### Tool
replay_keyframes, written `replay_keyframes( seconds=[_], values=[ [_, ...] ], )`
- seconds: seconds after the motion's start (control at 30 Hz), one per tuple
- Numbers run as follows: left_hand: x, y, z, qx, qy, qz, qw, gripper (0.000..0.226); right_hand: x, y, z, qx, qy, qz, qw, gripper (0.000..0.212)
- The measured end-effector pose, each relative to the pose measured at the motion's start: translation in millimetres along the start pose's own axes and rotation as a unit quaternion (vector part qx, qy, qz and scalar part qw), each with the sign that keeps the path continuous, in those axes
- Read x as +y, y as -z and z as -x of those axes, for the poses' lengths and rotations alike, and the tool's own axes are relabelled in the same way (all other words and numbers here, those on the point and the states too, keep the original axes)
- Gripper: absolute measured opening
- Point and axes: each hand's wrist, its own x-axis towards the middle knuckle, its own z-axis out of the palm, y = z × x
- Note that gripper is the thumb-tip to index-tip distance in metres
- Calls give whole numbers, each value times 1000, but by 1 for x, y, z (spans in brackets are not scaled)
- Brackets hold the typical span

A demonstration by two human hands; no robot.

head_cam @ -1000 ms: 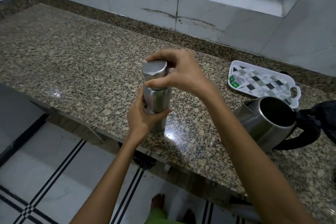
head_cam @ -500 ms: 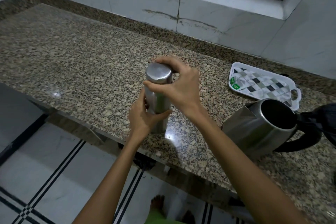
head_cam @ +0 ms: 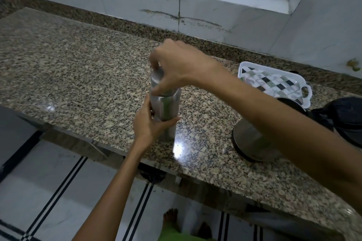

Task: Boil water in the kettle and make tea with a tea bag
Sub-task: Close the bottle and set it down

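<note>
A steel water bottle [head_cam: 166,106] stands upright on the granite counter [head_cam: 78,76] near its front edge. My left hand [head_cam: 149,123] wraps around the bottle's body. My right hand [head_cam: 176,68] comes over the top and grips the bottle's steel cap [head_cam: 156,76]. The steel kettle [head_cam: 252,139] stands to the right with its lid open; my right forearm hides most of it. Whether the cap is loose or tight cannot be told.
A white tray [head_cam: 305,88] with a checked pattern lies behind the kettle near the back wall. A dark object [head_cam: 344,111] sits at the right edge. The counter's front edge drops to a tiled floor where bare feet show.
My right hand has turned on the cap, its fingers swinging round to the far left side. The view has shifted, and my right forearm now covers the kettle's mouth.
</note>
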Motion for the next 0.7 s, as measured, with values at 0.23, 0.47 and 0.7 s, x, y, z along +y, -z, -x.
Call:
replay_keyframes(
  seconds=[0.23, 0.47, 0.7],
  values=[
    [-7, 0, -4, 2, -23, -11, 1000, 107, -3, -11, -8, 12, 56, 125, 991, 44],
    [-13, 6, -11, -53, -40, 7, 998, 108, 10, -24, -2, 11, 180, 125, 976, 22],
    [-12, 7, -13, -62, -29, 11, 998, 110, 9, -26, -2, 29, 166, 148, 974, 22]
  ],
)
